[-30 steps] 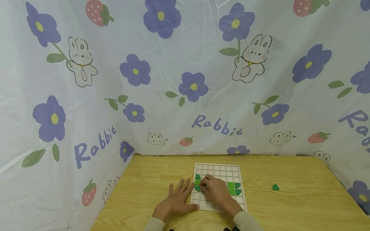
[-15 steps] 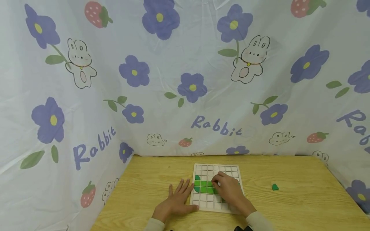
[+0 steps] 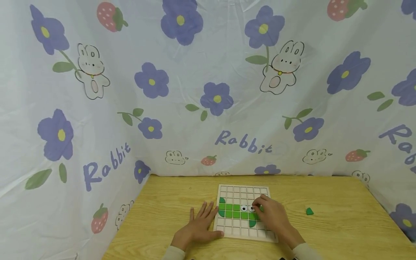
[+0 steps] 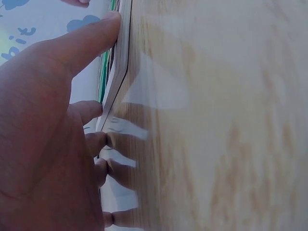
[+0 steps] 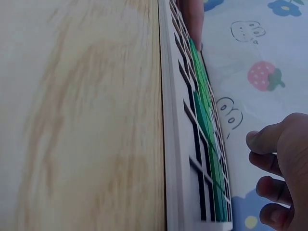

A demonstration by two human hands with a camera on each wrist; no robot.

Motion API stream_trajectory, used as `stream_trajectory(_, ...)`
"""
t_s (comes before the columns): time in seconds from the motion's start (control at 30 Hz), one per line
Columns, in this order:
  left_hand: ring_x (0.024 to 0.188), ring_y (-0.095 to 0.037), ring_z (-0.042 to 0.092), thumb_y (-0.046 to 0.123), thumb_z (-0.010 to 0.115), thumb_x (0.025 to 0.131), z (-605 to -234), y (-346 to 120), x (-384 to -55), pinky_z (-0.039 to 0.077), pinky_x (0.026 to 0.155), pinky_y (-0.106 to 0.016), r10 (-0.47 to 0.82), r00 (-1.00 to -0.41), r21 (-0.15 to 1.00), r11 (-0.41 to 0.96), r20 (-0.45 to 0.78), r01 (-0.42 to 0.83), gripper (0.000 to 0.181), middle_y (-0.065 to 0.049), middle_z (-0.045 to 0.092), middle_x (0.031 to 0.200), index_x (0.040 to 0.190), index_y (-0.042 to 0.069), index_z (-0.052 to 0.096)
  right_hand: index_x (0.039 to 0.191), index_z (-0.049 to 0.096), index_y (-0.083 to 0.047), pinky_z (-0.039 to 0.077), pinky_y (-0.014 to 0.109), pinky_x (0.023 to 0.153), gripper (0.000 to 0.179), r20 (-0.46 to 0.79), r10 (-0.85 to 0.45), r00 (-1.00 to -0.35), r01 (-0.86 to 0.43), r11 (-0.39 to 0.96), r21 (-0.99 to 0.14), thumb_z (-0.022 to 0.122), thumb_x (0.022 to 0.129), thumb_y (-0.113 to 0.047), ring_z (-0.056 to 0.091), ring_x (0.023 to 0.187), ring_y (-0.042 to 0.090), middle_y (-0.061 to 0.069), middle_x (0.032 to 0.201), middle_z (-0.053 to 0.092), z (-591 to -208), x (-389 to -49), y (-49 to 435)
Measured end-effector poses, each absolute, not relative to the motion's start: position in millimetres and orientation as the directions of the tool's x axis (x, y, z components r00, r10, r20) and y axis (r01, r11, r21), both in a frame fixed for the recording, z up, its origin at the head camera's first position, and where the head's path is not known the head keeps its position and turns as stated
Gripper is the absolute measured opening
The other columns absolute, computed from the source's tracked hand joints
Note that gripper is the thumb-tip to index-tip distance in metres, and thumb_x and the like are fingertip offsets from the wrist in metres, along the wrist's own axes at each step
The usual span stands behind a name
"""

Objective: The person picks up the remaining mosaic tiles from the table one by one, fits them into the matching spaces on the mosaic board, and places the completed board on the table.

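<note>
A pale square grid board (image 3: 230,231) lies on the table. On it, bright green square tiles (image 3: 236,215) form two rows, with dark green quarter-round tiles (image 3: 252,224) around them and two eye tiles (image 3: 244,208) side by side. My left hand (image 3: 198,227) lies flat with spread fingers, thumb and fingertips touching the board's left edge. My right hand (image 3: 273,216) is over the board's right part, its thumb and index tips close together beside the right-hand eye tile. The right wrist view shows those loosely bent fingers with nothing visible between them. This hand hides the board's right-side tiles.
One loose dark green piece (image 3: 309,211) lies on the wooden table (image 3: 344,216) to the right of the board. Behind and at the sides hangs a white curtain (image 3: 188,119) printed with flowers, rabbits and strawberries.
My right hand has moved rightward across the board, uncovering green tiles and the two eye tiles while covering those at the right. My left hand stays at the board's left edge.
</note>
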State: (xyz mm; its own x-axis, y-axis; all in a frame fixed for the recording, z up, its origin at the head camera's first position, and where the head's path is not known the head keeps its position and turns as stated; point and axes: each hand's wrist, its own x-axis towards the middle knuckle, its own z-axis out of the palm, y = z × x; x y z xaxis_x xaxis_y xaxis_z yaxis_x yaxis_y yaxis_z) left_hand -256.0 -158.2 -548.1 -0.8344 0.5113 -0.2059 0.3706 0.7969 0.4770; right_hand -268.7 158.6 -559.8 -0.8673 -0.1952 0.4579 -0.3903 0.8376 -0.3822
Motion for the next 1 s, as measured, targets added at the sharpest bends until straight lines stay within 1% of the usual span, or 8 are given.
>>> stream_trajectory(0.2, 0.168, -0.040, 0.001, 0.068, 0.062, 0.099, -547, -158, -255, -0.008, 0.124, -0.079, 0.511, -0.835, 0.470, 0.799, -0.203, 0.375, 0.097, -0.009, 0.009, 0.182, 0.172, 0.018, 0.022, 0.093, 0.079, -0.023, 0.051, 0.023, 0.062, 0.007, 0.393, -0.147, -0.908, -0.314, 0.859, -0.404, 0.085, 0.092, -0.019, 0.063, 0.074, 0.002, -0.015, 0.094, 0.069, -560, -264, 179)
stream_trajectory(0.33, 0.168, -0.040, 0.002, 0.068, 0.062, 0.099, -547, -159, -255, -0.007, 0.124, -0.079, 0.513, -0.835, 0.463, 0.800, -0.197, 0.383, 0.097, -0.010, 0.009, 0.181, 0.172, 0.019, 0.022, 0.097, 0.079, -0.020, 0.055, 0.029, 0.068, 0.004, 0.347, -0.117, -0.931, -0.263, 0.873, -0.410, 0.082, 0.095, -0.018, 0.063, 0.077, 0.003, -0.013, 0.095, 0.069, -559, -262, 195)
stream_trajectory(0.47, 0.168, -0.039, 0.002, 0.069, 0.061, 0.099, -548, -159, -256, -0.006, 0.124, -0.079, 0.513, -0.836, 0.451, 0.804, -0.195, 0.388, 0.097, -0.009, 0.009, 0.182, 0.173, 0.020, 0.021, 0.099, 0.079, -0.019, 0.055, 0.032, 0.070, 0.003, 0.345, -0.098, -0.933, -0.243, 0.881, -0.407, 0.079, 0.097, -0.018, 0.061, 0.078, 0.003, -0.012, 0.096, 0.069, -558, -260, 211)
stream_trajectory(0.6, 0.168, -0.039, 0.002, 0.070, 0.060, 0.099, -548, -159, -256, -0.006, 0.125, -0.079, 0.511, -0.837, 0.447, 0.806, -0.195, 0.388, 0.097, -0.008, 0.009, 0.182, 0.173, 0.021, 0.021, 0.097, 0.079, -0.020, 0.054, 0.029, 0.065, 0.006, 0.393, -0.087, -0.915, -0.254, 0.883, -0.395, 0.081, 0.095, -0.015, 0.062, 0.076, 0.003, -0.011, 0.093, 0.070, -557, -257, 226)
stream_trajectory(0.77, 0.168, -0.039, 0.002, 0.070, 0.060, 0.099, -549, -160, -257, -0.006, 0.125, -0.079, 0.512, -0.836, 0.451, 0.804, -0.195, 0.387, 0.098, -0.008, 0.009, 0.182, 0.173, 0.020, 0.021, 0.095, 0.079, -0.018, 0.045, 0.024, 0.055, 0.007, 0.411, -0.071, -0.909, -0.244, 0.890, -0.385, 0.083, 0.092, -0.014, 0.057, 0.067, 0.003, -0.008, 0.091, 0.071, -553, -252, 241)
stream_trajectory(0.87, 0.168, -0.039, 0.002, 0.070, 0.060, 0.099, -549, -160, -258, -0.006, 0.124, -0.080, 0.514, -0.835, 0.452, 0.803, -0.196, 0.388, 0.097, -0.009, 0.009, 0.182, 0.173, 0.020, 0.021, 0.095, 0.080, -0.018, 0.043, 0.024, 0.053, 0.006, 0.404, -0.056, -0.913, -0.222, 0.899, -0.377, 0.083, 0.092, -0.016, 0.056, 0.065, 0.002, -0.008, 0.092, 0.072, -554, -250, 250)
stream_trajectory(1.0, 0.168, -0.038, 0.000, 0.070, 0.059, 0.099, -550, -160, -258, -0.008, 0.124, -0.079, 0.514, -0.833, 0.459, 0.802, -0.207, 0.381, 0.096, -0.008, 0.007, 0.182, 0.173, 0.021, 0.020, 0.096, 0.080, -0.016, 0.043, 0.024, 0.054, 0.006, 0.386, -0.041, -0.922, -0.196, 0.908, -0.370, 0.083, 0.092, -0.019, 0.056, 0.065, 0.002, -0.007, 0.094, 0.073, -557, -249, 261)
